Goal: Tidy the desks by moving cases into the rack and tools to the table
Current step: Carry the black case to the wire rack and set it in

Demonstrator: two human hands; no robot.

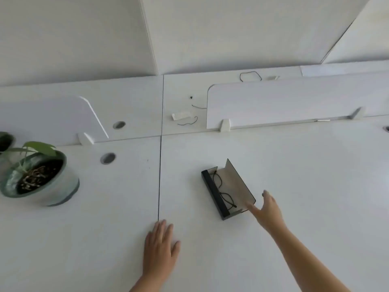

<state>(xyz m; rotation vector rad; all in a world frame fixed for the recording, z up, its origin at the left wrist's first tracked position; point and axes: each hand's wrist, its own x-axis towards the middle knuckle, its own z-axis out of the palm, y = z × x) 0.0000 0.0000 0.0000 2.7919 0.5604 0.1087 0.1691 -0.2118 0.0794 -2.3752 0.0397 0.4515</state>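
Note:
A black glasses case (214, 192) lies open on the white desk (305, 175), its pale lid flap standing up on the right side. A pair of thin black glasses (223, 191) rests inside it. My right hand (267, 209) is stretched out with fingers apart, its fingertips at the lower right corner of the case's flap, holding nothing. My left hand (161, 249) lies flat, palm down, on the desk near the seam between two desktops, to the lower left of the case.
A potted green plant (40, 175) stands at the left. White divider panels (284, 106) run along the desk's far edge. Beyond them lie a paper scrap (181, 115) and bits of thin black wire (250, 75). Round cable holes (108, 158) sit left of the seam.

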